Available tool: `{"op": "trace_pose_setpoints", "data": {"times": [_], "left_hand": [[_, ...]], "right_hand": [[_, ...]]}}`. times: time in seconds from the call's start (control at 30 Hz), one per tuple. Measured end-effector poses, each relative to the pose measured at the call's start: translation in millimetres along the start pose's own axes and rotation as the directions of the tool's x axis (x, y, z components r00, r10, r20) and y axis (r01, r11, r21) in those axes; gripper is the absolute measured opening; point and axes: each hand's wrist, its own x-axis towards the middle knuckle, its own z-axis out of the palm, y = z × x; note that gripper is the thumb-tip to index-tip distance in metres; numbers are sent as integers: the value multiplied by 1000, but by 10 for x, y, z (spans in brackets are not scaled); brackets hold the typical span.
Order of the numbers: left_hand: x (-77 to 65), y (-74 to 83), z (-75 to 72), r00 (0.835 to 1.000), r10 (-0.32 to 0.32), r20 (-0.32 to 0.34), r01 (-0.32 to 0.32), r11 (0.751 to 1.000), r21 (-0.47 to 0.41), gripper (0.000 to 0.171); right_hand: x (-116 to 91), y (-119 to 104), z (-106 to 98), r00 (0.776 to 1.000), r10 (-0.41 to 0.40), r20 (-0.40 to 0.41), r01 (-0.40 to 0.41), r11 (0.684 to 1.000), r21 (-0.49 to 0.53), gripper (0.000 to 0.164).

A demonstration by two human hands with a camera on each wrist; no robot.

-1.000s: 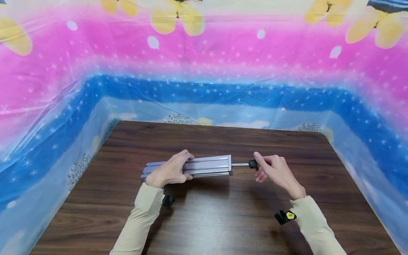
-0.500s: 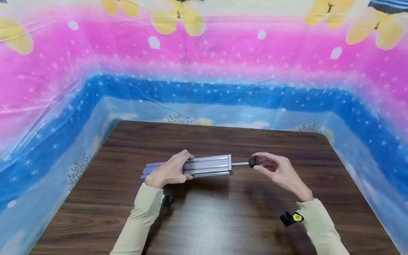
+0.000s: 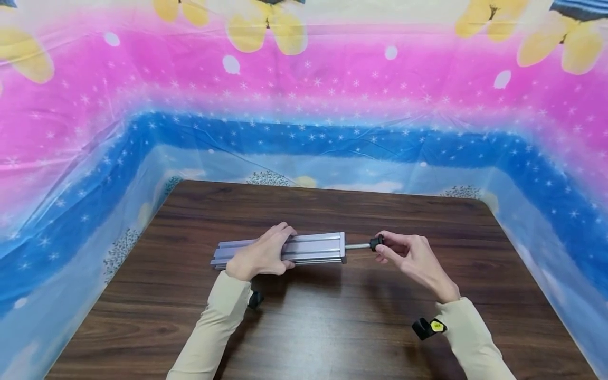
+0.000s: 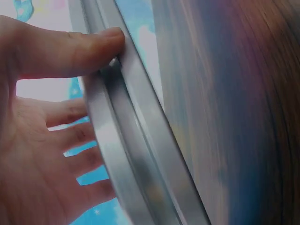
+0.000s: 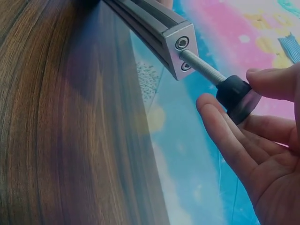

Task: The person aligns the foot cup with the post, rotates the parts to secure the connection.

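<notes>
My left hand [image 3: 265, 253] grips a silver aluminium profile [image 3: 317, 247] from above, holding it lengthwise over the table. In the left wrist view the thumb [image 4: 89, 51] presses on one grooved side, and the other fingers lie behind the profile. An end plate [image 5: 172, 54] with two socket-head screws caps its right end. From that plate a threaded rod [image 5: 204, 66] sticks out, carrying the black base of a levelling foot [image 5: 234, 93]. My right hand [image 3: 418, 259] pinches this black base between thumb and fingers.
A dark wood-grain table [image 3: 304, 322] lies under both hands. Behind it and along its sides hangs a pink and blue printed cloth [image 3: 332, 95]. Each wrist wears a small black camera, one of them the right wrist camera [image 3: 423, 328].
My right hand has changed its hold on the levelling foot: fingers opened around the base, then thumb and fingers closed on it again. My left hand has slid slightly right along the profile.
</notes>
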Motion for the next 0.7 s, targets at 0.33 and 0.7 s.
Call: {"op": "trace_pose_setpoints", "data": {"times": [0.33, 0.7], "left_hand": [[42, 5, 6, 993, 104, -50, -107, 992, -60, 55], [24, 59, -24, 994, 101, -34, -103, 992, -68, 55]], "right_hand": [[-22, -17, 30, 998, -15, -65, 15, 1000, -9, 32], [11, -50, 45, 989, 96, -110, -100, 995, -27, 45]]}}
